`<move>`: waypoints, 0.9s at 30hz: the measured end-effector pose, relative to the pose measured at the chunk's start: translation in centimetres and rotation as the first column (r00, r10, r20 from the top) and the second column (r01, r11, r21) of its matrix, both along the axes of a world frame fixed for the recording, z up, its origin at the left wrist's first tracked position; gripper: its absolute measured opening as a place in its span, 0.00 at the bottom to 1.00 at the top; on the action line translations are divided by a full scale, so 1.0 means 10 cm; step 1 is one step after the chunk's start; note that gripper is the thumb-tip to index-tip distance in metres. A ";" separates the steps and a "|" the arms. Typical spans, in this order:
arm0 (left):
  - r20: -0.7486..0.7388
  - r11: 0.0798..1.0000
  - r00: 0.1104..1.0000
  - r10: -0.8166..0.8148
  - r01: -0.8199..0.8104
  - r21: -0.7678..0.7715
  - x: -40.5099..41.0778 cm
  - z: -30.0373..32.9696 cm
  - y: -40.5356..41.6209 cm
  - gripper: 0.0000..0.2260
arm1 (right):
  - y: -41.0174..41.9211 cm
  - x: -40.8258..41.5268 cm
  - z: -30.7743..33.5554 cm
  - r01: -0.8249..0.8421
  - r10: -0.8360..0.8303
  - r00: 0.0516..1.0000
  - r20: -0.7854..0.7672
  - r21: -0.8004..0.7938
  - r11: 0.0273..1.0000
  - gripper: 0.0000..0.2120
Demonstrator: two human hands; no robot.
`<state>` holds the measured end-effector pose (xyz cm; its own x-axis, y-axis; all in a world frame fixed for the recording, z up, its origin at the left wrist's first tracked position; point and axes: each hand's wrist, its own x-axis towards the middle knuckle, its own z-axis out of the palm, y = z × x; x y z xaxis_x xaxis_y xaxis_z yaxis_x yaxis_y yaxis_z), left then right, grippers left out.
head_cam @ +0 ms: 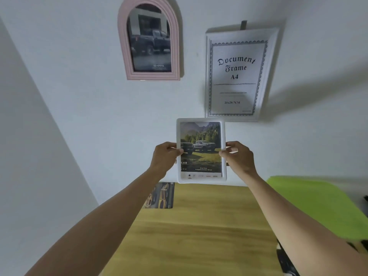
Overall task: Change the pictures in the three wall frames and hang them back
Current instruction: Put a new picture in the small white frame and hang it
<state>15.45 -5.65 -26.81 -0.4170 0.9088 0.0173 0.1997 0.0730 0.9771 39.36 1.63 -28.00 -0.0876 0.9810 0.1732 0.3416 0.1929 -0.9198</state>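
Note:
I hold a small white frame (201, 180) upright against the wall, low and in the middle; it shows two trucks in a green mountain meadow. My left hand (164, 156) grips its left edge and my right hand (238, 156) grips its right edge. A pink arched frame (123, 40) with a dark pickup picture hangs at upper left. A white A4 frame (272, 56) with a "Document Frame A4" sheet hangs at upper right, slightly tilted, from a grey hook (243, 24).
A wooden table (199, 232) stands against the wall below my arms. A loose car picture (162, 195) lies at its far left corner. A bright green surface (318, 206) lies to the right, with dark objects (286, 261) beside it.

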 end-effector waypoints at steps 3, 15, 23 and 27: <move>0.019 0.999 0.999 0.039 -0.038 -0.036 -0.10 -0.22 -0.20 0.07 | -0.12 -0.15 -0.22 -0.026 0.030 0.996 0.081 -0.052 0.998 0.12; -0.592 0.997 0.804 0.061 -0.072 0.006 0.37 -0.80 -0.68 0.07 | -0.60 -0.85 -0.23 -0.161 0.165 0.986 0.000 -0.226 0.961 0.23; -0.713 0.971 0.701 0.020 0.156 0.181 0.50 -1.14 -0.59 0.19 | -0.46 -0.63 -0.39 -0.069 0.058 0.997 -0.047 -0.294 0.953 0.06; -0.633 0.992 0.774 0.025 0.061 0.113 0.30 -1.21 -0.45 0.23 | -0.44 -0.27 -0.47 -0.209 0.170 0.975 -0.144 -0.335 0.919 0.08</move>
<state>18.47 -10.10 -38.95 -0.2567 0.8886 0.3802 0.7749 -0.0459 0.6304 36.62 -2.73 -32.73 -0.2777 0.9480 -0.1553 0.2236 -0.0934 -0.9702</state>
